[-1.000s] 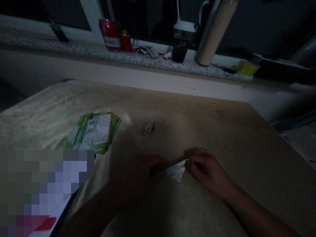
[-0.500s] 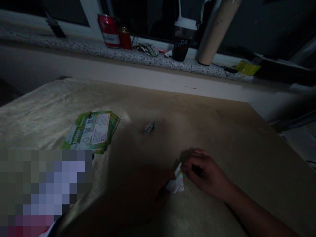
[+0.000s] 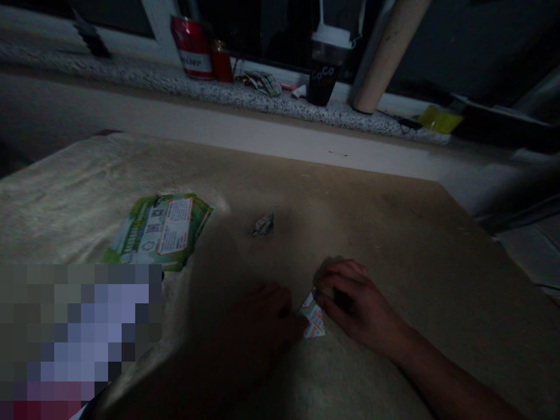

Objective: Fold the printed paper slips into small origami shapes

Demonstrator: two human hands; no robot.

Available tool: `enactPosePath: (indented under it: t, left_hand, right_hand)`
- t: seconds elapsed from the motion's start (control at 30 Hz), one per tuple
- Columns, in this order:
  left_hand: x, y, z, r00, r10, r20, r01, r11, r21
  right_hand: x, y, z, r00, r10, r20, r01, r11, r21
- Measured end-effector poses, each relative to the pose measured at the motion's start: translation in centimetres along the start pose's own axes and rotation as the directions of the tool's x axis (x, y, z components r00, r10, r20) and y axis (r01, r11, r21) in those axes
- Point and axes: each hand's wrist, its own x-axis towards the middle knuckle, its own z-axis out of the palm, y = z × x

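Note:
A small folded piece of printed paper (image 3: 314, 318) lies on the tan table (image 3: 394, 233) between my two hands. My right hand (image 3: 350, 303) pinches its upper right edge with curled fingers. In deep shadow, my left hand (image 3: 258, 324) presses against the paper's left side, fingers bent. A tiny finished folded paper shape (image 3: 263, 224) sits further back on the table. A stack of green printed leaflets (image 3: 161, 230) lies to the left.
A speckled stone ledge (image 3: 262, 105) runs along the back with a red can (image 3: 191, 39), a dark cup with a straw (image 3: 322, 67), a cardboard tube (image 3: 378, 58) and yellow wrappers (image 3: 438, 119). A blurred patch covers the lower left.
The paper has been folded narrower and turned more upright. Both hands have closed in on it, the right hand shifting slightly left.

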Motion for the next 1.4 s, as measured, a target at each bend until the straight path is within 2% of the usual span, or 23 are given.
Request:
enactPosePath:
  t: [0.13,0.27,0.53,0.77,1.17,1.4]
  left_hand:
    - [0.0,-0.5,0.0,0.998,-0.019,-0.063,0.012,0.993,-0.114]
    - [-0.2,-0.9,0.3,0.995,-0.081,-0.052,0.070,0.979,-0.192]
    - [-0.1,-0.6,0.0,0.988,-0.154,0.012,0.154,0.974,-0.165]
    - [-0.1,-0.3,-0.2,0.983,-0.178,0.051,0.184,0.970,-0.161]
    - [-0.1,-0.3,-0.2,0.982,-0.186,0.042,0.190,0.967,-0.167]
    - [0.0,-0.5,0.0,0.982,-0.184,0.026,0.186,0.973,-0.134]
  right_hand:
    - [-0.1,-0.5,0.0,0.999,0.015,0.049,-0.013,0.999,-0.032]
    - [-0.4,-0.7,0.1,0.997,0.014,0.081,-0.008,0.997,-0.074]
    - [-0.5,-0.9,0.0,0.993,0.031,0.110,-0.021,0.995,-0.093]
    - [-0.6,-1.1,0.5,0.997,0.062,0.049,-0.056,0.993,-0.107]
    - [-1.1,-0.3,-0.8,0.975,0.059,0.216,-0.053,0.998,-0.036]
    - [-1.1,-1.2,0.4,0.987,0.097,0.130,-0.088,0.994,-0.068]
